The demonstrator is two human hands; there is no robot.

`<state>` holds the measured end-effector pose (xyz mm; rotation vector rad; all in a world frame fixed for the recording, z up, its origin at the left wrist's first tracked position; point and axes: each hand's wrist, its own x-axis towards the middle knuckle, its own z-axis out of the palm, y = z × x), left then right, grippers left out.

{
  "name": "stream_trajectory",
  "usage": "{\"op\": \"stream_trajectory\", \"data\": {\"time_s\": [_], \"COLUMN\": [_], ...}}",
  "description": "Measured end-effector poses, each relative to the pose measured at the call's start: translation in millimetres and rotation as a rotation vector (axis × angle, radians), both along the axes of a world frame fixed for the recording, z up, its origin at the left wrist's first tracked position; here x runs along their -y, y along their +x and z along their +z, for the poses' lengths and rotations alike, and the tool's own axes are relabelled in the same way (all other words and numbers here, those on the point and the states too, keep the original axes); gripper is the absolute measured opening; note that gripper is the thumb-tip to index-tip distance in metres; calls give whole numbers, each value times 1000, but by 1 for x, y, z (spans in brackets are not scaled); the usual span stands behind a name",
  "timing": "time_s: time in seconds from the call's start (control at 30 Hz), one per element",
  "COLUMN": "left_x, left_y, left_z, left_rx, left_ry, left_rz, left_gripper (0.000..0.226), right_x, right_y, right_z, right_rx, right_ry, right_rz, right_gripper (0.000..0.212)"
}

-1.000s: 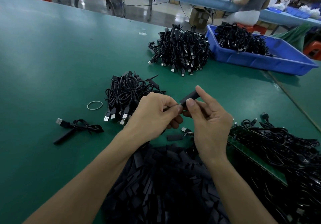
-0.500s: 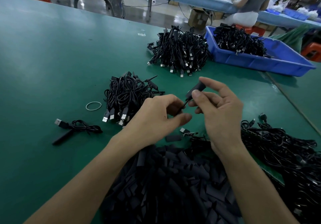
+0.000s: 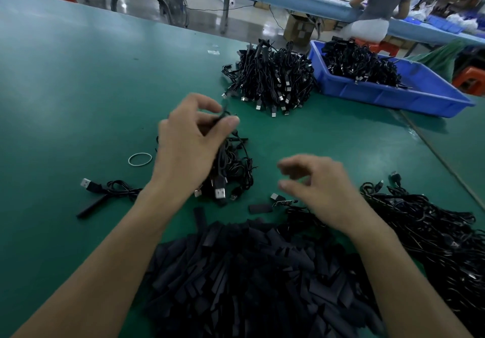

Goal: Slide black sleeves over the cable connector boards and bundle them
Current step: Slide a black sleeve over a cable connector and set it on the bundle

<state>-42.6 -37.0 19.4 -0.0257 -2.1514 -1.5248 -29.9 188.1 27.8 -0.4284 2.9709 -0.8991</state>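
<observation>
Over the cable heap (image 3: 237, 164) on the worktop (image 3: 78, 88), our left hand (image 3: 187, 144), grip closed, pinches a black cable (image 3: 220, 120), probably to drop it there for bundling. Our right hand (image 3: 319, 189) hovers, grip loose and empty, near a bare connector board (image 3: 284, 202) and the sleeve pile (image 3: 249, 272).

Left hand (image 3: 186, 151), right hand (image 3: 325, 193): both bare. Left forearm (image 3: 105, 272) and right forearm (image 3: 393, 272) bare from wrists back to frame edge. Fingers blurred.

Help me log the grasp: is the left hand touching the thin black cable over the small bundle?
Touching. The head view shows the left hand pinching the thin black cable between thumb and forefinger.
</observation>
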Motion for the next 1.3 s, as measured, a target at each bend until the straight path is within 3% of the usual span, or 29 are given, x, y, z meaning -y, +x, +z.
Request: {"op": "stream_trajectory", "data": {"time_s": [0.1, 0.17, 0.23, 0.37, 0.47, 0.57, 0.63, 0.73, 0.87, 0.93, 1.07, 1.13, 1.23, 1.3], "left_x": [14, 20, 23, 20, 14, 4, -3, -17, -25, -23, -16, -13, -12, -12], "left_y": [-8, -12, -15, -16, -12, -3, 4, 15, 20, 19, 12, 10, 9, 8], "left_z": [-5, -12, -18, -18, -14, -4, 3, 11, 11, 10, 8, 7, 4, 2], "left_rx": [-30, 14, 72, 108, 72, -41, -49, 6, -29, -31, 44, 79, 114, 148], "left_ry": [74, 66, 40, 28, -92, -182, -115, -24, 28, 49, -54, -103, -119, -142], "left_rz": [167, 214, 212, 162, 173, 167, -21, -393, -524, -489, -315, -271, -257, -269], "left_gripper": [21, 19, 34, 41, 33, 17, 13, 27, 16, 8, 13, 13, 12, 11], "right_x": [1, 3, 4, 1, 1, 6, 12, 26, 38, 35, 20, 17, 19, 21], "right_y": [1, 3, 4, -1, -2, 0, 5, 13, 13, 10, 0, -4, -6, -4], "right_z": [-8, -12, -15, -12, 2, 25, 42, 60, 56, 47, 19, 1, -25, -36], "right_rx": [165, 121, 30, -169, -388, -480, -479, -363, -204, -182, -9, 67, 115, 95], "right_ry": [436, 498, 453, 153, -54, -290, -469, -722, -824, -729, -482, -241, 236, 430], "right_rz": [107, 65, -1, -105, -186, -208, -151, 11, 99, 54, -26, -19, 65, 142], "right_gripper": [36, 27, 17, 17, 23, 23, 22, 23, 14, 4, 18, 13, 29, 30]}}
